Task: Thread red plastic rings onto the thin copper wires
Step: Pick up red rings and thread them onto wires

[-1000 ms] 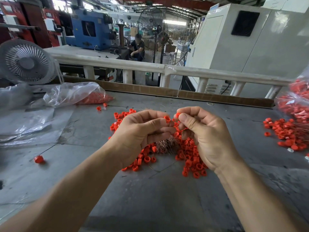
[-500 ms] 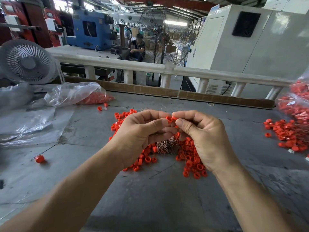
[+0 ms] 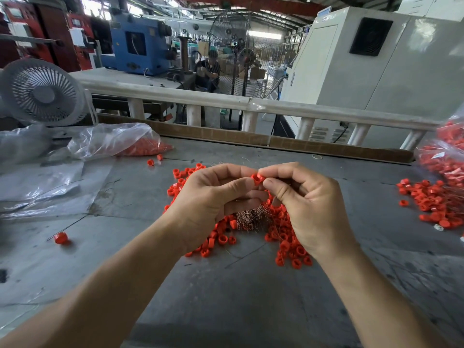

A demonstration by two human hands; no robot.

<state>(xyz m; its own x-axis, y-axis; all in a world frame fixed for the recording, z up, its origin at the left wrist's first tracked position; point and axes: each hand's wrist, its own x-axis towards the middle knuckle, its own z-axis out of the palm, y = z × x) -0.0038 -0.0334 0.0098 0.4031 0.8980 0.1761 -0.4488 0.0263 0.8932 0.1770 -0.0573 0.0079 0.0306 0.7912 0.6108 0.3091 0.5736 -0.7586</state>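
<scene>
At frame centre the left hand (image 3: pixel 211 197) and right hand (image 3: pixel 308 204) share a tight grip on one small red plastic ring (image 3: pixel 257 178), fingertips pinching it; below them bristly copper wires (image 3: pixel 251 217) lie among a ring pile (image 3: pixel 288 249) on the dull grey counter (image 3: pixel 226 297)

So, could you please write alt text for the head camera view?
Two hands meet above a grey table, the left hand and right hand pinching one red ring. Below lie a pile of red rings and copper wires.
</scene>
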